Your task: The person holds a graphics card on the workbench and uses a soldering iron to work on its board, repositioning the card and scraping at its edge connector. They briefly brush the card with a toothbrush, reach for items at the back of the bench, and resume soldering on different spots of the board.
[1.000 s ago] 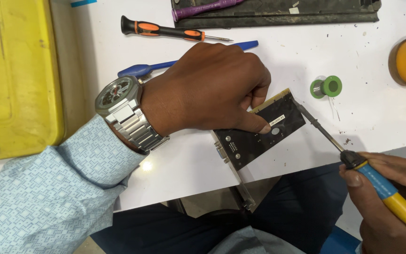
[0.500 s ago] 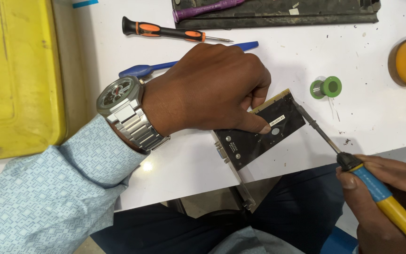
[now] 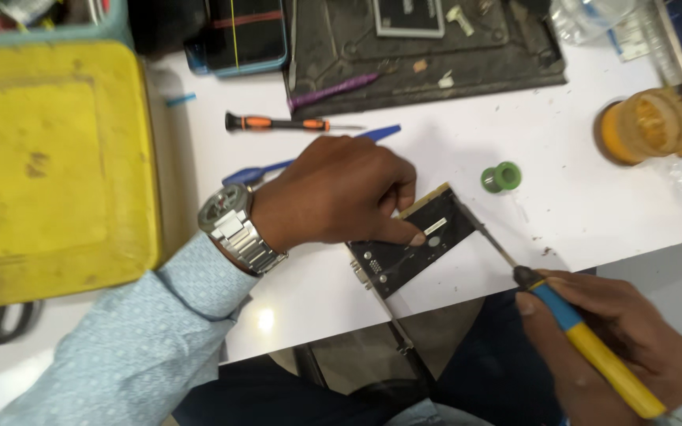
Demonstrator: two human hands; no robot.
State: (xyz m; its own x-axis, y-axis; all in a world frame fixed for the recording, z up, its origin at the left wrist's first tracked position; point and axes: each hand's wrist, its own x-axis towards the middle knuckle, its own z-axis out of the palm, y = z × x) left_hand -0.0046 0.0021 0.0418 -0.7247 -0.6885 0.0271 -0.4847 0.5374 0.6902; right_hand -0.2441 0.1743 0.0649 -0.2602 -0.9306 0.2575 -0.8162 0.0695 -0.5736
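Note:
A small black circuit board with a gold edge lies near the front edge of the white table. My left hand, with a steel wristwatch above it, presses the board down, index fingertip on its top face. My right hand grips a soldering iron with a blue and yellow handle, below the table edge at the right. The iron's thin metal tip reaches up to the board's right edge.
A green solder spool lies right of the board. Behind my left hand lie a blue pen and an orange-black screwdriver. A yellow box fills the left, a dark work mat the back, an orange jar the right.
The view has shifted, so more of the far table shows. My left hand stays on the board and the iron's tip stays at the board's right edge.

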